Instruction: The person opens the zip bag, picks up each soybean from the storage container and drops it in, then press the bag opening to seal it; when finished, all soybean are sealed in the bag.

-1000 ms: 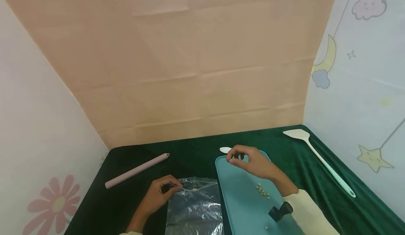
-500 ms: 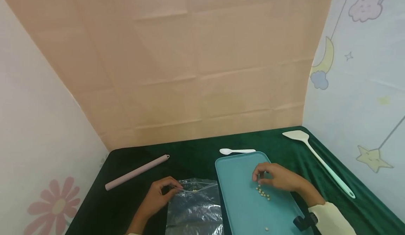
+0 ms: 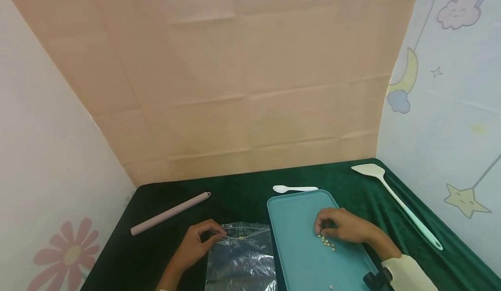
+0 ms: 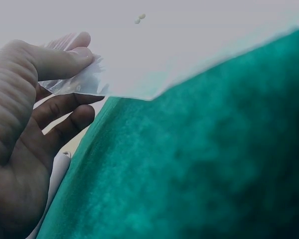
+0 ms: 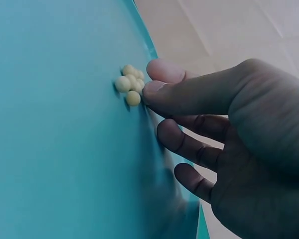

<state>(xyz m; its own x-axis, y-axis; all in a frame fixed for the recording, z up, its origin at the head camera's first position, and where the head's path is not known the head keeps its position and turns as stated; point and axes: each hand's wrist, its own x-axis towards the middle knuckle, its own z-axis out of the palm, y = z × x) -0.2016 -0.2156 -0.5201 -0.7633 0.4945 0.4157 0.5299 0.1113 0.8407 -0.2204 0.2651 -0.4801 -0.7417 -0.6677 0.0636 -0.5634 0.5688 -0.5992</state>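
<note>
At the mouth of a clear zip bag (image 3: pixel 240 260), my left hand (image 3: pixel 189 245) pinches the left edge between thumb and fingers; the bag lies flat with its mouth parted. A few pale beads (image 4: pixel 140 19) show in the bag in the left wrist view. Over the blue tray (image 3: pixel 301 239), my right hand (image 3: pixel 344 225) has its fingers bent down beside a small cluster of beads (image 3: pixel 325 242). In the right wrist view, the thumb and index tips are at the edge of the cluster (image 5: pixel 131 82); a bead between them cannot be made out.
A white spoon (image 3: pixel 295 188) lies behind the tray, a pale green spatula (image 3: pixel 405 208) to its right. A pink stick (image 3: pixel 170 214) lies at the left on the green cloth. One stray bead (image 3: pixel 330 287) sits near the tray's front.
My right hand has moved from above the tray's back left corner rightward and down to the bead cluster, uncovering the spoon. My left hand has kept its grip on the bag.
</note>
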